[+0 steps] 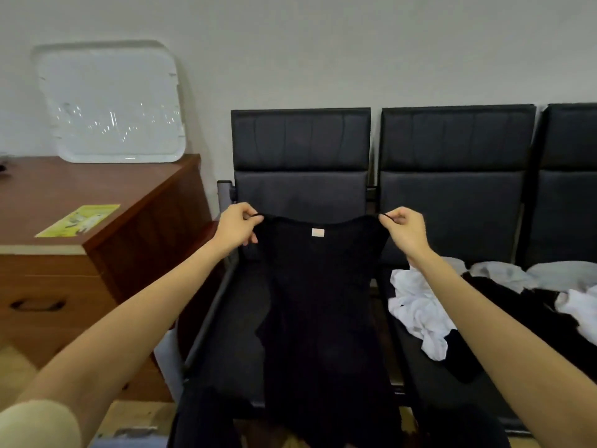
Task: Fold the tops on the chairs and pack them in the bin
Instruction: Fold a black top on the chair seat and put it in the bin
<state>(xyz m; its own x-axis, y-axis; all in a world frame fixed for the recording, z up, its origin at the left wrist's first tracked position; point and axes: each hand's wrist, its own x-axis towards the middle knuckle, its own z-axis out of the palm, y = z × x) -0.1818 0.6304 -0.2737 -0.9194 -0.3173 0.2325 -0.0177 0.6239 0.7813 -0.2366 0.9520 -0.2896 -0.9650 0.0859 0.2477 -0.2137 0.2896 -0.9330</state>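
A: Where's the black top (pixel 318 305) rn?

B: Hanging betw. your two hands, held up over the seat of the leftmost chair (pixel 300 163). Your left hand (pixel 237 226) pinches one thin shoulder strap, fingers curled round it; your right hand (pixel 405 229) pinches the other strap the same way. Neckline's stretched flat betw. the grips, w/ a small pale label (pixel 317 232) just below it, midway. Fabric drops straight down from your hands, past the seat's front edge; the hem runs out of view at the bottom.

A: And around that?

B: Right of your right hand, next chair (pixel 455 163) over: a crumpled white top (pixel 416 312) on the seat, your right forearm crossing above it. Further right, more tops (pixel 549 286) in a heap, black, white and grey mixed, spread across that seat and the third one. Can't tell how many.

A: Left side?

B: Left of your left hand, a wooden cabinet (pixel 106 227), yellow sticker (pixel 79 219) on top. Behind it a clear plastic lid (pixel 111 105) leans tilted vs. the wall (pixel 323 43).
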